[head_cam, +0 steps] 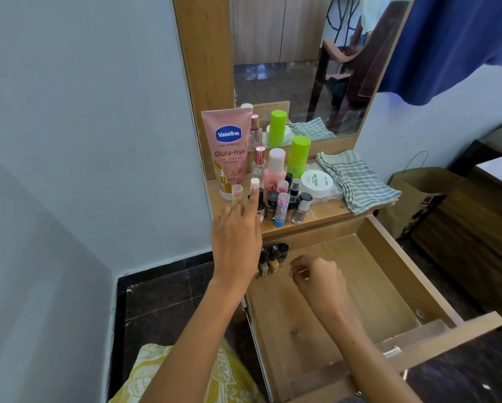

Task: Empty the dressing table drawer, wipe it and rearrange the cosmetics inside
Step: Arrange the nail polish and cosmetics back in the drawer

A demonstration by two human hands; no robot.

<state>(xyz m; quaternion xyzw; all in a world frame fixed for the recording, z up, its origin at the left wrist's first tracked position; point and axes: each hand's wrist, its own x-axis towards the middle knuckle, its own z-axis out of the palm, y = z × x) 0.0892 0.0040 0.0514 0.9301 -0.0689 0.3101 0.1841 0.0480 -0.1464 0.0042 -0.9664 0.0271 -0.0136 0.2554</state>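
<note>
The pale wooden drawer (369, 289) of the dressing table is pulled all the way out toward the near right, and it's mostly bare wood inside. Tucked in its far left corner are three small nail polish bottles with dark caps (273, 258), standing side by side.

The left hand (235, 237) is up at the near left edge of the wooden tabletop (325, 215), index finger stretched out straight and touching a little white-capped bottle (254, 183), the other fingers loosely curled. It isn't gripping anything. The right hand (319, 279) hovers over the drawer floor just right of the three bottles, fingers curled in with thumb and fingertips close together. Can't tell if it's pinching something tiny.

The rest of the cosmetics are crowded on the tabletop: a tall pink Vaseline Gluta-Hya tube (229, 152) at the far left, a pink bottle with a white cap (274, 170), a bright green cylinder bottle (297, 157), a round white nail polish remover tub (316, 183), plus a cluster of small dark-capped bottles (284, 203) along the near edge. A green-and-white checked cloth (357, 181) lies crumpled at the right end of the tabletop, touching the tub's side. The mirror (302, 62) stands behind it all.
</note>
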